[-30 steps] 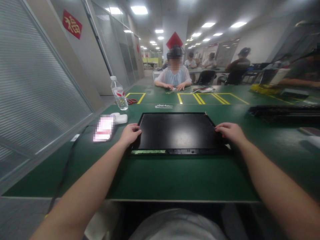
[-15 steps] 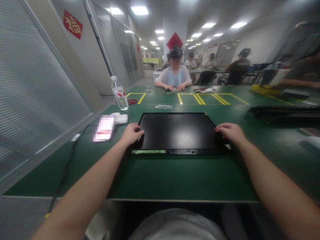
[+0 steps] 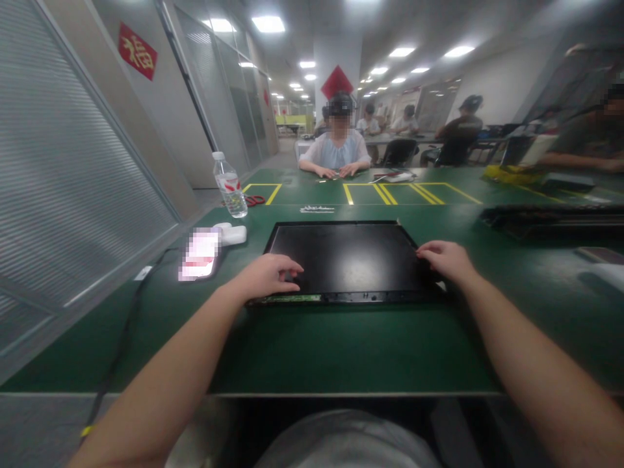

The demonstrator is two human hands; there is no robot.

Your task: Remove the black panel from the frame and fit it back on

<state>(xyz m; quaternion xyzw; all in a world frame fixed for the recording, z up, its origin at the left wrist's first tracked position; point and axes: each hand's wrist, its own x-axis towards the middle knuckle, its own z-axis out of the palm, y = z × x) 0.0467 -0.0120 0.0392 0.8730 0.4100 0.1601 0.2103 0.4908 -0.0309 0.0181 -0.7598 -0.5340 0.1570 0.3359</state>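
Observation:
A black display panel (image 3: 348, 250) lies face up on the green table in front of me, in a dark frame. Along its near edge runs a strip of green circuit board (image 3: 295, 299). Over the panel's near left part is my left hand (image 3: 268, 276), its thumb and fingers apart with nothing between them; whether the fingertips touch the screen I cannot tell. At the right edge of the panel, my right hand (image 3: 447, 260) has its fingers closed together on the frame's rim.
To the left are a lit phone (image 3: 199, 253), a white object (image 3: 233, 234), a water bottle (image 3: 230, 185), red-handled scissors (image 3: 256, 200) and a black cable (image 3: 127, 331). Small white pieces (image 3: 316, 209) lie beyond the panel. A co-worker (image 3: 336, 146) sits opposite. Dark long parts (image 3: 541, 222) rest at right.
My left hand has let go of the panel's left edge and moved right and nearer, over the screen's near left part. My right hand stays at the right edge.

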